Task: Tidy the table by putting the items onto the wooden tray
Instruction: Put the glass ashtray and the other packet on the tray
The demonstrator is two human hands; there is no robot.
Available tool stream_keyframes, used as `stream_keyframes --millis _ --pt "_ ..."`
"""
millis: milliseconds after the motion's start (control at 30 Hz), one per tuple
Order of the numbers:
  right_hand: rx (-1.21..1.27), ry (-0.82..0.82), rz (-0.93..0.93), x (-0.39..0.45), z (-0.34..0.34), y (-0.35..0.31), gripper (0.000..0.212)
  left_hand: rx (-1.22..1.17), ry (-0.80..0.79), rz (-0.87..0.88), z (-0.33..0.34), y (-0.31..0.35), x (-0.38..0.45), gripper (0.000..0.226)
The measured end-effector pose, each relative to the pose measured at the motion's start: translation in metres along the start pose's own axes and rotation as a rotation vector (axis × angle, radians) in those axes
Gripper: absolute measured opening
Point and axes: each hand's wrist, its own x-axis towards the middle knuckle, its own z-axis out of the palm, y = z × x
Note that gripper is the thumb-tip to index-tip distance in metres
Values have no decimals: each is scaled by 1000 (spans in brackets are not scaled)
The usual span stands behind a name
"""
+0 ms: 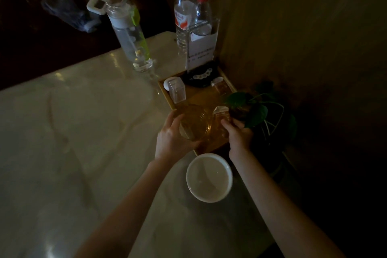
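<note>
A wooden tray point(195, 93) lies at the table's far right, against the wall. On it stand a clear toothpick box point(177, 91), a small white object point(170, 83), a dark round item point(200, 76) and a small clear bottle point(219, 86). My left hand point(174, 135) grips a clear round glass point(195, 122) at the tray's near end. My right hand point(238, 134) holds a second small clear bottle point(222, 116) beside the glass. A white bowl point(209, 177) sits on the table just in front of the tray.
A tall clear bottle with a white flip lid point(130, 33) stands on the pale table point(83, 132). Two plastic bottles point(184, 12) and an acrylic sign point(201, 48) are behind the tray. A leafy plant point(257, 111) is on the right. The wall is close.
</note>
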Motion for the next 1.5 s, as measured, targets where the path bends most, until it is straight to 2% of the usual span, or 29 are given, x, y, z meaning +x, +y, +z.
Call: stream_keyframes --millis 300,700,900,1100,1333,1500 --pt "18 -39 -7 -1 -3 4 20 2 -60 41 10 10 0 86" --pt "-34 -110 -11 5 15 -5 34 -50 -28 67 12 14 5 79" --pt "-66 -131 -16 12 36 -11 22 -35 -29 59 9 15 2 90" --pt "-148 -142 -49 27 62 -17 25 -50 -97 -14 13 6 1 108" --pt "-229 -83 -122 48 89 -25 23 -102 -113 -36 17 1 0 109" --pt "-392 -135 -177 63 95 -18 26 -116 -83 -48 22 -3 -3 109"
